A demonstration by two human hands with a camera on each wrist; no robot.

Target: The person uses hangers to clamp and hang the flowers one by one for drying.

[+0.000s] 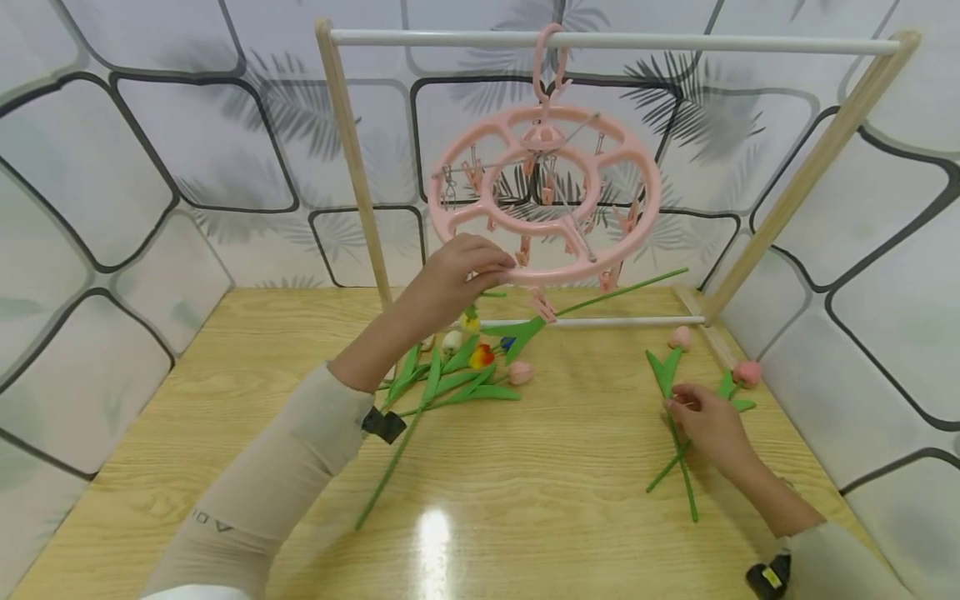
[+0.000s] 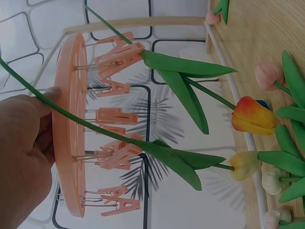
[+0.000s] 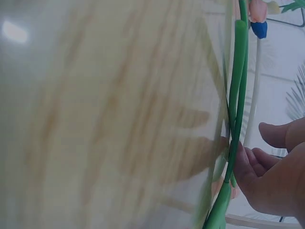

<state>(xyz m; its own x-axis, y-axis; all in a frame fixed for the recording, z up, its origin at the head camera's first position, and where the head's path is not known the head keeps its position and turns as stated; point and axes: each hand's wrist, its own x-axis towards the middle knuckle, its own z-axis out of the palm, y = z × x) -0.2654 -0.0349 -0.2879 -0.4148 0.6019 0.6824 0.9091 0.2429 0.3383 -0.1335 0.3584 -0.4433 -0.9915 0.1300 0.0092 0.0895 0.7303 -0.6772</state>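
My left hand (image 1: 465, 271) grips the front rim of a round pink clip hanger (image 1: 555, 274), which hooks over a white rail. In the left wrist view, pink clothespins (image 2: 116, 118) dangle beneath the hanger. Two of them hold artificial tulips by stem or leaf, heads down: an orange-and-yellow tulip (image 2: 252, 116) and a pale yellow tulip (image 2: 245, 165). At the right of the table my right hand (image 1: 708, 421) is at the stems of two crossed tulips, a light pink tulip (image 1: 680, 337) and a darker pink tulip (image 1: 747, 374). Its thumb stands apart from the fingers in the right wrist view.
The white rail (image 1: 675, 43) runs between wooden posts (image 1: 810, 179) of a stand on the wooden table (image 1: 540, 483). Several loose tulips (image 1: 435, 387) lie left of centre, below my left forearm. Patterned panels (image 1: 97, 183) enclose the table at the back and sides.
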